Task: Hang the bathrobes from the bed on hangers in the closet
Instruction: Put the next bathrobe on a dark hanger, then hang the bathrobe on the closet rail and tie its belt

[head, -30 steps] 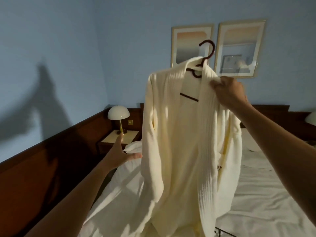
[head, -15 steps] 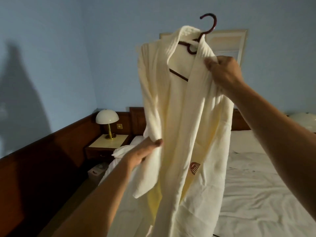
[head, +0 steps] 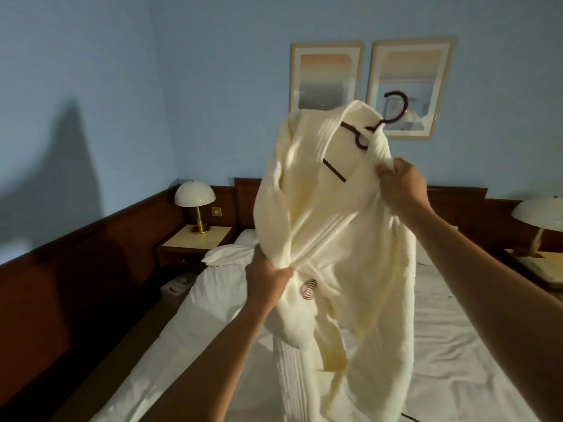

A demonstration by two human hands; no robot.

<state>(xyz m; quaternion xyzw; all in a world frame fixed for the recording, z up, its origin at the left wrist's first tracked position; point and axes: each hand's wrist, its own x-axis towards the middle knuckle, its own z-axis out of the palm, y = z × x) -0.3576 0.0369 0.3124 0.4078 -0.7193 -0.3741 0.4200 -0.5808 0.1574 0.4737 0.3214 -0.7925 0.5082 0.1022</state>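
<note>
So the bathrobe (head: 329, 239) is up in the air over the bed (head: 457, 345), draped on a dark hanger (head: 350, 130), with the bottom of it trailing down onto the sheets. The closet isn't in shot at all.

The right hand (head: 399, 184) has its fingers curled tight into the collar fabric just beside the hanger's neck. The left hand (head: 268, 278) is lower down with a fistful of the front panel bunched up around waist height, right next to the little embroidered logo (head: 307, 292).

Handling-wise, this looks like thick waffle cotton: soft, floppy, no shape of its own, and probably heavier than you'd think. It'll slump off whichever side isn't seated. Nothing fragile or slippery, so grabbing handfuls is fine. The hanger looks tilted, hook leaning right, and the cloth hides its right end, so I honestly can't tell if that shoulder is properly on.

If it were me I'd let go of the bunched front, take the hook itself for carrying, and use the other hand to tug the collar square so the weight sits evenly.
</note>
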